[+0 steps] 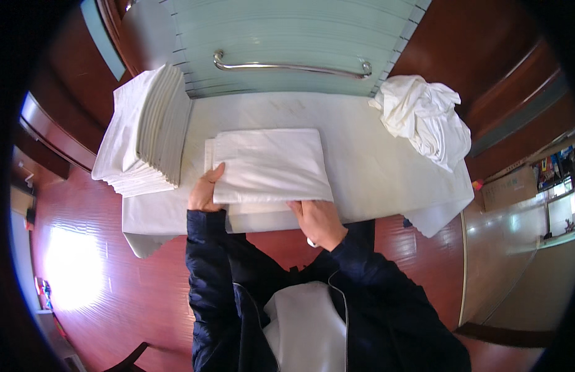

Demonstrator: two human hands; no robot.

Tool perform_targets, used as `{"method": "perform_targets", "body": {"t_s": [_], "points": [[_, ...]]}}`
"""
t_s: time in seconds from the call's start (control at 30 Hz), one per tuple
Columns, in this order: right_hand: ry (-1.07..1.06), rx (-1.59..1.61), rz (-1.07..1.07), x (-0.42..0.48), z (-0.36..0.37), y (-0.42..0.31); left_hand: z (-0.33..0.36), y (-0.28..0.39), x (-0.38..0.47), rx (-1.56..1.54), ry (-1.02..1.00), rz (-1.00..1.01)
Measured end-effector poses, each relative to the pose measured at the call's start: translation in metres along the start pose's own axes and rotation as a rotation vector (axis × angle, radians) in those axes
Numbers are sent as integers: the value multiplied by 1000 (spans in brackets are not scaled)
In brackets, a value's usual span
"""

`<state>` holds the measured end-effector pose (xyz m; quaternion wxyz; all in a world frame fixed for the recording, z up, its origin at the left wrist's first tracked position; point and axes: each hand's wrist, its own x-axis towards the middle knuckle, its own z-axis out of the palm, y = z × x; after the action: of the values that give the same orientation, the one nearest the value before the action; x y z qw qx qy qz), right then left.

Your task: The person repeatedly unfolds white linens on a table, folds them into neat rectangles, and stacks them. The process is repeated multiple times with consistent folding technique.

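A folded white cloth [273, 162] lies in front of me on a table covered with a pale cloth [361, 176]. My left hand [207, 188] grips its left edge, thumb on top and fingers beneath. At the near edge, toward the right corner, my right hand [317, 221] has its fingers tucked under the top layer, so they are mostly hidden. A tall stack of folded white cloths [148, 135] stands at the table's left end. Crumpled white cloth [422, 116] lies heaped at the right end.
Behind the table is a pale green glass panel [287, 37] with a metal bar handle [292, 69]. Dark red wooden panels flank it. The floor [143, 288] is reddish wood. A cardboard box [510, 188] stands at the far right, and a dark curved chair part [131, 358] shows at lower left.
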<state>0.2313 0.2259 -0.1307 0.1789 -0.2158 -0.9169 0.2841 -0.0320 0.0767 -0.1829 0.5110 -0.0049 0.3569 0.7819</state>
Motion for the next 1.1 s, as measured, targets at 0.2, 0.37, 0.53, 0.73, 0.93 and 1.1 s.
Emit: {"method": "perform_targets", "body": {"t_s": [0.2,0.37,0.53,0.73,0.93,1.1], "points": [[-90,12,-254,17,20,22,-3,0,-3,-211,-151,-50],[-8,88,-150,52,36,37,-3,-4,-4,-135,-87,69],[79,-70,-137,70,37,46,6,-11,-5,-24,-51,101],[125,-188,-194,61,35,36,16,-6,-10,-22,35,162],[30,-19,-210,16,16,4,10,18,-19,127,-1,165],[-99,-5,-115,0,4,-5,16,18,-24,212,-43,173]]}}
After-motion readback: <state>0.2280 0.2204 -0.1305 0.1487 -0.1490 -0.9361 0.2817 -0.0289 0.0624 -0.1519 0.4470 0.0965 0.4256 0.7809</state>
